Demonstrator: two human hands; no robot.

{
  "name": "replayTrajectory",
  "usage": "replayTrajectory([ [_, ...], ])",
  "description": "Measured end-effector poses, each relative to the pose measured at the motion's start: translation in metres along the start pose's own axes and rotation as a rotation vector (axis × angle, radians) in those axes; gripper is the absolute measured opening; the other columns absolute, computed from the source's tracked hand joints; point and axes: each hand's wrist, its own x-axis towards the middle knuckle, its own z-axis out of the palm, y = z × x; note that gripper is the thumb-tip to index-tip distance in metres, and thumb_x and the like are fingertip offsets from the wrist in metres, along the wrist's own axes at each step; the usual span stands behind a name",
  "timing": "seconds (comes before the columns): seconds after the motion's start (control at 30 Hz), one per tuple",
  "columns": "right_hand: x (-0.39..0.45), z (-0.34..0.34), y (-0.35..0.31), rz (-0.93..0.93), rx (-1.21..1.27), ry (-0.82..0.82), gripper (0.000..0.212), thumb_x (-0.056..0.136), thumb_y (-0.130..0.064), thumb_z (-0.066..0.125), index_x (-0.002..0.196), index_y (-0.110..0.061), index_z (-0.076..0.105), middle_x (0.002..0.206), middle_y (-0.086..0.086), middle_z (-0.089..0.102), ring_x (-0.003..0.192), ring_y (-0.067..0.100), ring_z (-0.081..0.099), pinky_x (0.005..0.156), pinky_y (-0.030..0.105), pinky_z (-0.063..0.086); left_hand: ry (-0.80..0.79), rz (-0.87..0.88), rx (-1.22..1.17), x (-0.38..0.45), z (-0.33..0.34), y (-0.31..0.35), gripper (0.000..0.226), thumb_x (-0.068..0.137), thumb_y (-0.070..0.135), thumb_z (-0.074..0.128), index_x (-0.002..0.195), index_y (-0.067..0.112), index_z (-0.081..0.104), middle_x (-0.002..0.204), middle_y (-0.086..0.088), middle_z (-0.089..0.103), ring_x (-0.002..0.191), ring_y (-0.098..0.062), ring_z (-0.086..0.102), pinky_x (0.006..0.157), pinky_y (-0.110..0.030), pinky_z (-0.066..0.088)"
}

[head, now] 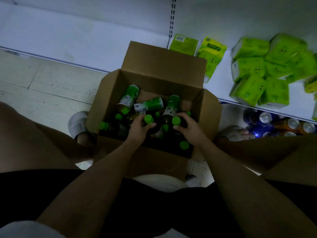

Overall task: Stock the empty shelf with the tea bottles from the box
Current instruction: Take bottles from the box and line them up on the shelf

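Picking two tea bottles out of the brown cardboard box (151, 69).
The left hand (139, 128) grips one green-capped bottle (148, 119), the right hand (187, 127) another (176, 121); next, lift both to the empty white shelf (68, 42) behind the box.

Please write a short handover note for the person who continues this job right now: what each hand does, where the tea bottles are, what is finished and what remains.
Left hand: fingers closed around the neck of an upright tea bottle inside the box.
Right hand: closed the same way on a second bottle.
Cardboard box: open, on the floor in front of the shelf, several green-capped bottles inside, some lying flat.
Empty shelf, left of the box: no bottles on it.
Done: nothing stocked.
Left: lift these two out, stand them on the shelf, then do the rest.
Green packs on the right-hand shelf are not part of the job.
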Motion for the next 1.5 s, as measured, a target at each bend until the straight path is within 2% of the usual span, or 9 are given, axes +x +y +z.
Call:
replayTrajectory([
  [0.13, -0.008, -0.021, -0.03, -0.02, 0.192, 0.143, 0.031, 0.093, -0.024, 0.062, 0.124, -0.021, 0.056, 0.113, -0.009, 0.06, 0.107, 0.008, 0.055, 0.073, 0.003, 0.045, -0.002, 0.22, 0.17, -0.009, -0.018, 0.027, 0.025, 0.089, 0.027, 0.065, 0.111, 0.016, 0.058, 0.113, -0.003, 0.057, 0.107, -0.017, 0.056, 0.093, -0.035, 0.047],
  [0.33, -0.007, -0.048, -0.08, -0.018, 0.353, 0.295, 0.045, 0.092, -0.039, 0.059, 0.135, -0.029, 0.052, 0.13, -0.006, 0.056, 0.124, 0.016, 0.051, 0.105, 0.045, 0.044, 0.126, 0.386, 0.12, -0.022, -0.051, 0.092, 0.022, 0.096, 0.03, 0.055, 0.114, 0.017, 0.057, 0.112, -0.004, 0.052, 0.101, -0.013, 0.054, 0.093, -0.028, 0.045],
  [0.43, -0.011, -0.058, -0.12, -0.083, 0.554, 0.307, 0.05, 0.093, -0.038, 0.055, 0.14, -0.022, 0.047, 0.139, 0.001, 0.053, 0.12, 0.016, 0.056, 0.102, 0.044, 0.046, 0.119, 0.421, -0.05, -0.031, -0.068, 0.139, 0.025, 0.098, 0.031, 0.051, 0.118, 0.017, 0.054, 0.116, -0.001, 0.059, 0.1, -0.007, 0.059, 0.088, -0.021, 0.05],
  [0.67, -0.039, -0.099, -0.224, -0.326, 0.741, 0.377, 0.05, 0.088, -0.049, 0.057, 0.111, -0.006, 0.065, 0.091, 0.011, 0.074, 0.078, 0.022, 0.073, 0.071, 0.034, 0.059, 0.134, 0.67, -0.283, -0.06, -0.101, 0.264, 0.011, 0.098, 0.032, 0.05, 0.103, 0.024, 0.056, 0.094, 0.0, 0.063, 0.088, -0.014, 0.063, 0.078, -0.028, 0.051],
  [0.8, -0.058, -0.122, -0.274, -0.423, 0.748, 0.405, 0.087, 0.052, -0.075, 0.071, 0.112, -0.013, 0.07, 0.107, 0.019, 0.073, 0.103, 0.038, 0.068, 0.098, 0.056, 0.049, 0.116, 0.747, -0.351, -0.083, -0.108, 0.316, 0.02, 0.098, 0.039, 0.047, 0.109, 0.026, 0.057, 0.102, 0.0, 0.065, 0.091, -0.014, 0.064, 0.079, -0.03, 0.048],
  [0.9, -0.072, -0.135, -0.305, -0.494, 0.76, 0.394, 0.091, 0.052, -0.074, 0.072, 0.115, -0.009, 0.068, 0.111, 0.023, 0.07, 0.108, 0.043, 0.065, 0.102, 0.059, 0.045, 0.119, 0.789, -0.421, -0.096, -0.11, 0.343, 0.019, 0.096, 0.047, 0.048, 0.101, 0.034, 0.06, 0.101, 0.001, 0.065, 0.094, -0.018, 0.064, 0.088, -0.038, 0.049],
  [1.17, -0.112, -0.17, -0.366, -0.618, 0.707, 0.425, 0.086, 0.062, -0.068, 0.067, 0.116, -0.002, 0.06, 0.111, 0.031, 0.065, 0.09, 0.036, 0.065, 0.096, 0.061, 0.046, 0.147, 0.932, -0.446, -0.134, -0.106, 0.415, 0.029, 0.095, 0.044, 0.05, 0.107, 0.02, 0.062, 0.092, 0.003, 0.066, 0.081, -0.009, 0.063, 0.071, -0.024, 0.046],
  [1.3, -0.133, -0.2, -0.403, -0.737, 0.664, 0.537, 0.055, 0.076, -0.058, 0.059, 0.102, -0.01, 0.063, 0.107, 0.03, 0.066, 0.093, 0.045, 0.067, 0.09, 0.063, 0.048, 0.172, 1.036, -0.397, -0.148, -0.103, 0.461, 0.028, 0.096, 0.042, 0.05, 0.103, 0.02, 0.063, 0.086, 0.009, 0.067, 0.071, 0.004, 0.064, 0.064, -0.016, 0.045],
  [1.5, -0.141, -0.245, -0.443, -0.921, 0.57, 0.763, 0.026, 0.085, -0.053, 0.052, 0.074, -0.034, 0.065, 0.095, 0.018, 0.069, 0.092, 0.043, 0.067, 0.087, 0.054, 0.054, 0.264, 1.117, -0.495, -0.147, -0.083, 0.529, 0.033, 0.091, 0.049, 0.055, 0.098, 0.017, 0.061, 0.095, -0.007, 0.071, 0.087, -0.021, 0.07, 0.077, -0.032, 0.055],
])
